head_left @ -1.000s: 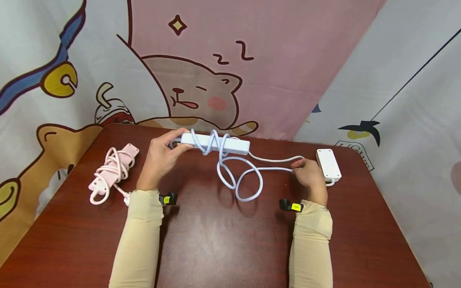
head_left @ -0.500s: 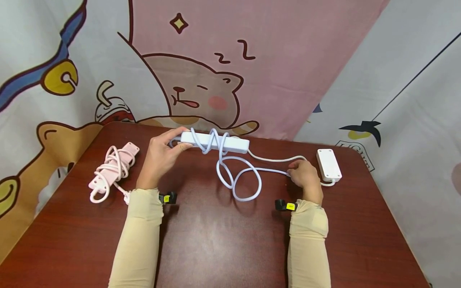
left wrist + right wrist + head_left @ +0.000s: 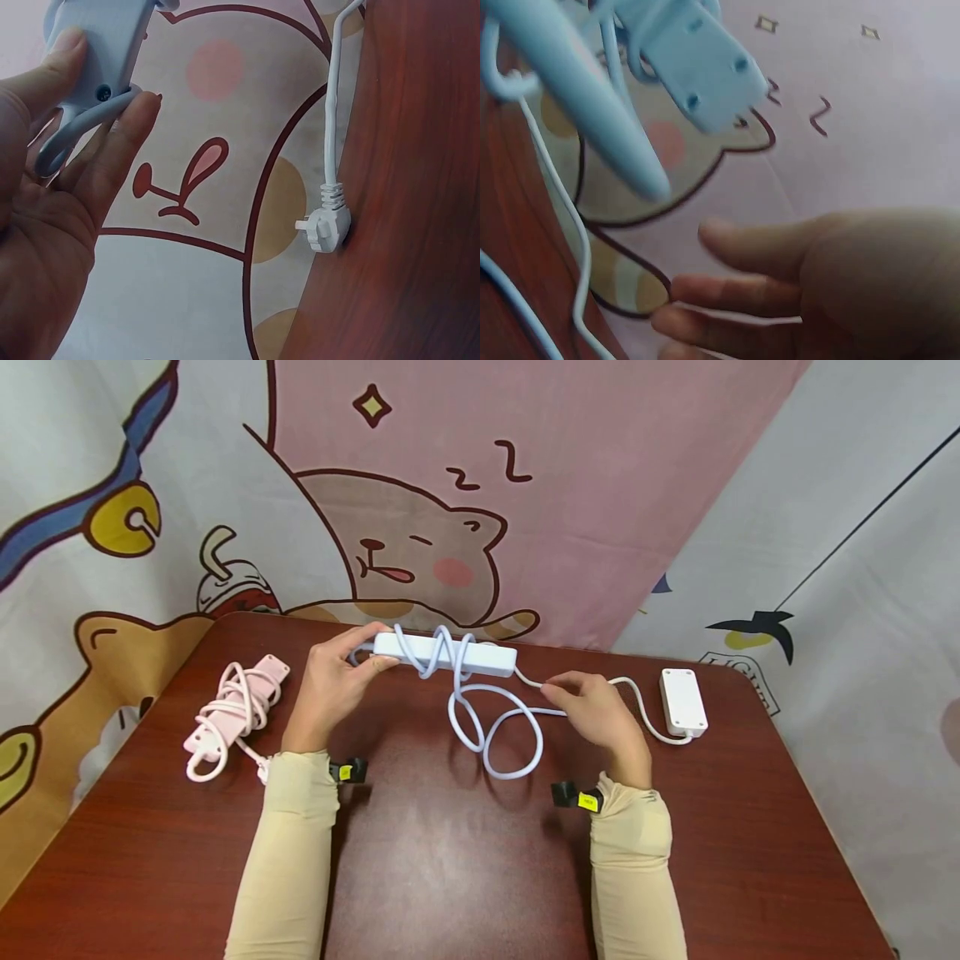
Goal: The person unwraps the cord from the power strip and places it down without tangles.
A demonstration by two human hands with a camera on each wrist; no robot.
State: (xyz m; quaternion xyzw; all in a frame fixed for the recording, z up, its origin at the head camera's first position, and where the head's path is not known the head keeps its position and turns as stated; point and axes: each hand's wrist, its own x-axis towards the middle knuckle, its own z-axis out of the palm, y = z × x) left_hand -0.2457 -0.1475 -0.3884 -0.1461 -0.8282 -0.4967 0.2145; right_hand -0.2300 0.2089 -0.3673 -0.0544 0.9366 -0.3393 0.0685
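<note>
My left hand [image 3: 330, 685] grips one end of a light blue power strip [image 3: 491, 660], raised over the table's back part. Its thumb [image 3: 67, 52] lies on the casing in the left wrist view, and the cord bends around by the fingers. Several turns of the blue cord [image 3: 513, 774] wrap the strip's middle, and loose loops hang below. Right of these loops is my right hand [image 3: 600, 714], overlapping the cord's run in the head view. In the right wrist view, its loosely extended fingers [image 3: 735, 294] hold nothing; the strip's underside hangs beyond them.
A white power strip [image 3: 682, 700] lies at the right; its white cord [image 3: 637, 693] runs behind my right hand to a plug [image 3: 328, 229] at the table's back edge. A pink power strip [image 3: 270, 675], wrapped in its cord, lies left. A cartoon-print curtain [image 3: 585, 527] hangs behind.
My right hand has moved left from beside the white power strip toward the loops, its fingers opening out. My left hand and the blue power strip stay nearly still.
</note>
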